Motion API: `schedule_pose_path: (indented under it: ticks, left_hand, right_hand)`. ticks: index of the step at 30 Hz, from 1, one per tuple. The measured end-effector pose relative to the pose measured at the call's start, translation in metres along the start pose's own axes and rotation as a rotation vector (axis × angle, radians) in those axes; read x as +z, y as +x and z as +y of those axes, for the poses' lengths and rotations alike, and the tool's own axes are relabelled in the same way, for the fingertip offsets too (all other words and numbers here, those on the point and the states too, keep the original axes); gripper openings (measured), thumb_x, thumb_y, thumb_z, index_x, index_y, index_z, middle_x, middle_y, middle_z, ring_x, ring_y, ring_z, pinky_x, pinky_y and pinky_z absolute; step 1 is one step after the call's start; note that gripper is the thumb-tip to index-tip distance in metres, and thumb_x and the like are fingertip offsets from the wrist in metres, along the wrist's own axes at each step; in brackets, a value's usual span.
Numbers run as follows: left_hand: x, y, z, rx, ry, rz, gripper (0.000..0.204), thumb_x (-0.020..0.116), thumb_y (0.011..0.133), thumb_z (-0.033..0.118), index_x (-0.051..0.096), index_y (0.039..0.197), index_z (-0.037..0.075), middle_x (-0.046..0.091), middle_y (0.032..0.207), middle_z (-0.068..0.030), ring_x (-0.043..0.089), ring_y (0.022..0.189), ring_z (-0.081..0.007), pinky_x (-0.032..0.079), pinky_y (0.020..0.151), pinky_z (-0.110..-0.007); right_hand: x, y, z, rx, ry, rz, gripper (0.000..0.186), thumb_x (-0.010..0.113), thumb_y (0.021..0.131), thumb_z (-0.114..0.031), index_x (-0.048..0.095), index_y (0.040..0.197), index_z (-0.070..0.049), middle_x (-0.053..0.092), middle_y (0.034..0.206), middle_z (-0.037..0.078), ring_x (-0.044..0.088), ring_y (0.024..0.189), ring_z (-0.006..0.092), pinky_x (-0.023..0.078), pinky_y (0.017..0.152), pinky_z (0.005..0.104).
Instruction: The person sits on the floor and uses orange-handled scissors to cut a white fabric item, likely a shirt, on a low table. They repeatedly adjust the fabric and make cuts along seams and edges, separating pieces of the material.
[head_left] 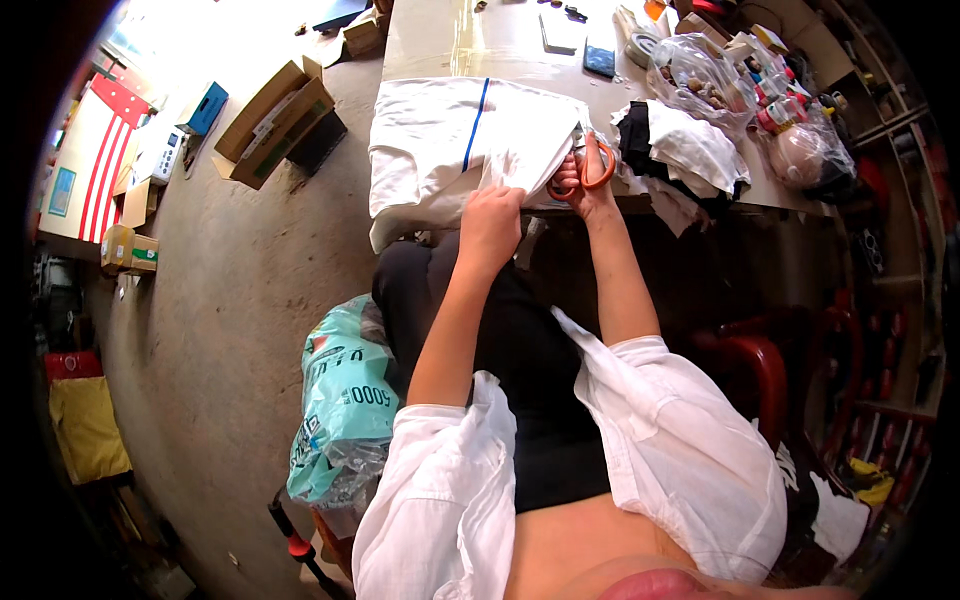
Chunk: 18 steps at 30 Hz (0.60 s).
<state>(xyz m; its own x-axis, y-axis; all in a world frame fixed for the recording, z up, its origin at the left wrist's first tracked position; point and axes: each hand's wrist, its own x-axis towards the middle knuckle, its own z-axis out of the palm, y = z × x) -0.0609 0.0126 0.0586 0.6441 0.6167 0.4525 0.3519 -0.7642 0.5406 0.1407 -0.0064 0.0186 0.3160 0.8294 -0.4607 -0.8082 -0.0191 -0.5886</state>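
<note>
A white garment (425, 130) with a thin blue stripe lies spread over the near part of the table, its front edge hanging down toward my lap. My left hand (492, 222) is closed on a fold of this cloth at the table's edge. Just right of it, my right hand (592, 192) grips scissors (607, 170) by their orange loop handles, fingers wrapped through them. The blades are mostly hidden by the hand and fabric, so I cannot tell how far apart they are. Both hands are close to the garment's right side.
Right of my hands is a heap of black and white cloth (690, 150), with filled clear plastic bags (705, 75) behind it. A dark phone (599, 60) lies farther back on the table (420, 40). Cardboard boxes (270, 120) stand at left; a teal bag (345, 400) sits beside my leg.
</note>
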Motion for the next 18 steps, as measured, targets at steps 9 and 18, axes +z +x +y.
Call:
schedule_pose_path:
  ticks: [9, 18]
  left_hand:
    - [-0.003, -0.012, 0.013, 0.104, -0.047, -0.135, 0.015, 0.054, 0.075, 0.003, 0.06, 0.088, 0.004, 0.061, 0.081, -0.0098, 0.056, 0.084, -0.0289, 0.041, 0.078, -0.04]
    - [-0.007, -0.022, 0.021, 0.085, 0.019, -0.176, 0.012, 0.054, 0.075, 0.003, 0.058, 0.087, 0.005, 0.06, 0.082, -0.0089, 0.056, 0.085, -0.0274, 0.042, 0.077, -0.038]
  right_hand:
    - [0.002, -0.011, -0.008, -0.067, 0.048, -0.246, 0.081, 0.035, 0.085, -0.066, 0.039, 0.133, 0.0, 0.054, 0.124, 0.015, 0.056, 0.108, 0.03, 0.047, 0.09, 0.0388]
    - [-0.015, -0.006, -0.013, 0.028, -0.081, -0.036, 0.065, 0.039, 0.079, -0.074, 0.048, 0.079, -0.01, 0.04, 0.059, -0.003, 0.037, 0.044, 0.0082, 0.034, 0.039, 0.0206]
